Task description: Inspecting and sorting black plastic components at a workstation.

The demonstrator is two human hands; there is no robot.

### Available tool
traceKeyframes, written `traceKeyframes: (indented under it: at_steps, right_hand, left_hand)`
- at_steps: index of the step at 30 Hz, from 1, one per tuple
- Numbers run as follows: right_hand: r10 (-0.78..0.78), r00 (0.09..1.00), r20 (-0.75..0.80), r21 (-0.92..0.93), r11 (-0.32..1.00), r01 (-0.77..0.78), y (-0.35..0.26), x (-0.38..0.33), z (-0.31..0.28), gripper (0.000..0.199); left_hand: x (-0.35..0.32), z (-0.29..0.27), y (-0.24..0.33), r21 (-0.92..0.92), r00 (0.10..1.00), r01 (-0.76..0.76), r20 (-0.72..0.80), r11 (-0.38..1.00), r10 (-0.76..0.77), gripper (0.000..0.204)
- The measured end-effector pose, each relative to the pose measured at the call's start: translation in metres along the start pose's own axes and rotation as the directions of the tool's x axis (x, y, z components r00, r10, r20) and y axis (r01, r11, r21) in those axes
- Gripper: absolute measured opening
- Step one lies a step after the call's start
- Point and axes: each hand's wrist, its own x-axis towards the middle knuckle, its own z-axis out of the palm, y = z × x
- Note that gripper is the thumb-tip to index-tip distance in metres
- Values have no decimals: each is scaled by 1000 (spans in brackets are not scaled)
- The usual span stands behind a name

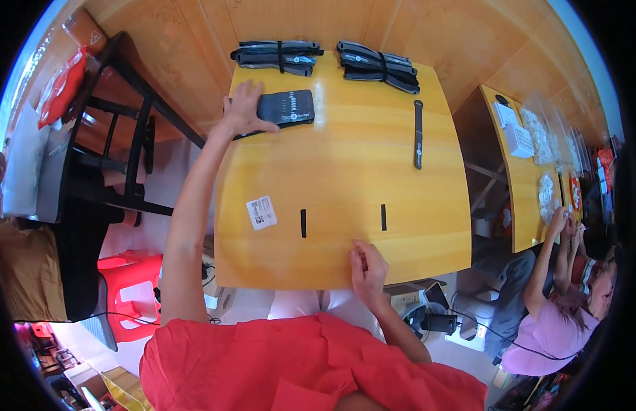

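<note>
At the table's far left, a stack of dark flat printed cards [287, 109] lies near the edge. My left hand [246, 111] rests over its left end with fingers spread and thumb along the near side; whether it grips a card is hidden. My right hand [368, 268] is at the table's near edge, its fingers curled in and nothing visible in them. Two short black strips [303, 223] lie apart on the near half of the table, the right strip [384, 217] closest to my right hand. A small white printed label [262, 213] lies to their left.
On the yellow table [345, 171], two banded bundles of dark straps [280, 57] lie along the far edge. A single dark strap [419, 135] lies at the right. A black-framed rack [143, 116] stands left. Rightward, a person [551, 332] works at another table [527, 198].
</note>
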Motion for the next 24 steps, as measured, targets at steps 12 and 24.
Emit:
traceKeyframes:
  at_steps: [12, 24]
  right_hand:
    - [-29, 999, 20, -29, 999, 30, -2, 2, 0, 14]
    - [-16, 996, 87, -83, 996, 23, 1, 1, -3, 11]
  left_hand:
    - [31, 5, -10, -10, 966, -197, 167, 980, 196, 90]
    - [74, -25, 2, -298, 958, -226, -239, 927, 157, 56]
